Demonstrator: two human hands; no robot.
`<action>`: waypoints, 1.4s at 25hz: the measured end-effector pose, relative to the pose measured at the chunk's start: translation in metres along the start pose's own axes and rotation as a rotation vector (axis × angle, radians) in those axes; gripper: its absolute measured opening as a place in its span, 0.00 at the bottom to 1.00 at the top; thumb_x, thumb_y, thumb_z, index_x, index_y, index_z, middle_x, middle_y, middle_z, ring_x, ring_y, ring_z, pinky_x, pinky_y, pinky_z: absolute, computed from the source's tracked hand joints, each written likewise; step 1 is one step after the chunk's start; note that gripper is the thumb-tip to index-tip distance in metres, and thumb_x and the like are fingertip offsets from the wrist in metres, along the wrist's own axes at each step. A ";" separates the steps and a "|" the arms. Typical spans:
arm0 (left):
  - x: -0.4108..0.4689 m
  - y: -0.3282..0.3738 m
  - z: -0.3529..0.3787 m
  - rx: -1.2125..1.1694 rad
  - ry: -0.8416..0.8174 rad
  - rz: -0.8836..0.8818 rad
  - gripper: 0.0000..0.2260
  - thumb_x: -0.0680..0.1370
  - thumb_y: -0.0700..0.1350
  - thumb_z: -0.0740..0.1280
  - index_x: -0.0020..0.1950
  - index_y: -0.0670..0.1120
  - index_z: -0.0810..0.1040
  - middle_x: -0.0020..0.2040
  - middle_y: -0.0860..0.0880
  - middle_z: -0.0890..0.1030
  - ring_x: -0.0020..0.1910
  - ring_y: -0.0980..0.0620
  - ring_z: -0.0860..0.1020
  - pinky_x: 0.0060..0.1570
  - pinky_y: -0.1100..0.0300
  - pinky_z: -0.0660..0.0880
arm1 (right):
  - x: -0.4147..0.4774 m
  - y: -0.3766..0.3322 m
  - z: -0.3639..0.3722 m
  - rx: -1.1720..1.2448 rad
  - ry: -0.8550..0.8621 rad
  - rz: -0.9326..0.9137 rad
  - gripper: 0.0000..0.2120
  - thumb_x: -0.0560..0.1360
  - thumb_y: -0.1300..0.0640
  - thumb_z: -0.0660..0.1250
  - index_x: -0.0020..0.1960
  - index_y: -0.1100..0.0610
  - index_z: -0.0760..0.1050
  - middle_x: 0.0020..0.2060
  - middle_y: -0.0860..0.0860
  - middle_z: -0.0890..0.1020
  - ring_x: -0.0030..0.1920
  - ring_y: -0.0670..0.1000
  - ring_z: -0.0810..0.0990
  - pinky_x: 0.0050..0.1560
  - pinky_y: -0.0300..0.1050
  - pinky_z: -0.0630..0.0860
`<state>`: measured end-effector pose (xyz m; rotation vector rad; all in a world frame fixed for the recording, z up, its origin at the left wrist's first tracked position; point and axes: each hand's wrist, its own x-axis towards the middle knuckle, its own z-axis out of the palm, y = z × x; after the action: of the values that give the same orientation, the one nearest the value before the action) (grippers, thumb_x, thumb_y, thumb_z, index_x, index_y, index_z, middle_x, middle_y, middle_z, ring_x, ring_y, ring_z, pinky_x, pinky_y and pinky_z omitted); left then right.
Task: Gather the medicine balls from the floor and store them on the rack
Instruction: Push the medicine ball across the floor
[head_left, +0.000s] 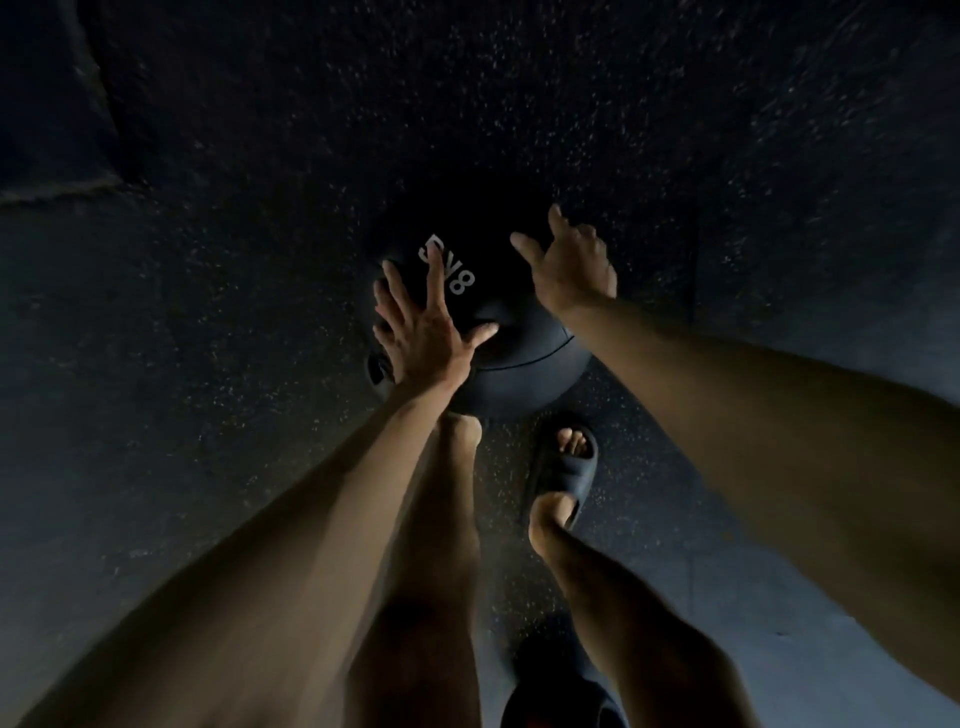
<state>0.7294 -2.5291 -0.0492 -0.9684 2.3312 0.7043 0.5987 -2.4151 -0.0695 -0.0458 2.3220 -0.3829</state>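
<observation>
Black med ball (519, 364), top lost in dark, L hand (423, 332) over print (461, 280).

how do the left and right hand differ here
The left hand is spread, fingers straight, across the left side of the medicine ball by its white print; the right hand has fingers loosely curled, thumb out. The left hand overlaps the ball's top; the right hand is at its right edge. Both are bare, and neither grips the ball.

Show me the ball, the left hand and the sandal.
ball (519, 371), head view, bare lower side.
left hand (423, 338), head view, back of the hand.
sandal (566, 470), head view, top strap.
</observation>
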 end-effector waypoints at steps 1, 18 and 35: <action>0.017 0.006 -0.008 0.009 -0.026 -0.009 0.51 0.71 0.65 0.71 0.80 0.59 0.39 0.80 0.37 0.39 0.78 0.34 0.42 0.73 0.34 0.52 | -0.004 -0.002 0.002 0.001 0.088 -0.024 0.34 0.81 0.35 0.52 0.81 0.50 0.53 0.77 0.60 0.62 0.76 0.61 0.61 0.72 0.60 0.65; 0.170 0.036 -0.103 -0.034 -0.061 0.150 0.34 0.78 0.65 0.60 0.80 0.53 0.55 0.81 0.40 0.50 0.79 0.39 0.49 0.73 0.36 0.57 | 0.044 -0.084 -0.028 -0.177 -0.070 0.007 0.45 0.79 0.39 0.62 0.81 0.48 0.34 0.80 0.60 0.36 0.80 0.60 0.35 0.78 0.65 0.46; 0.248 0.165 -0.117 0.102 -0.157 0.104 0.44 0.74 0.62 0.69 0.80 0.61 0.43 0.81 0.41 0.43 0.79 0.37 0.43 0.68 0.25 0.53 | 0.165 -0.065 -0.119 -0.050 0.216 -0.123 0.31 0.83 0.38 0.49 0.81 0.53 0.51 0.79 0.62 0.55 0.79 0.61 0.54 0.78 0.59 0.56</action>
<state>0.4242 -2.6212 -0.0759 -0.7255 2.2679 0.6690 0.3934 -2.4703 -0.0870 -0.1801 2.5500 -0.4083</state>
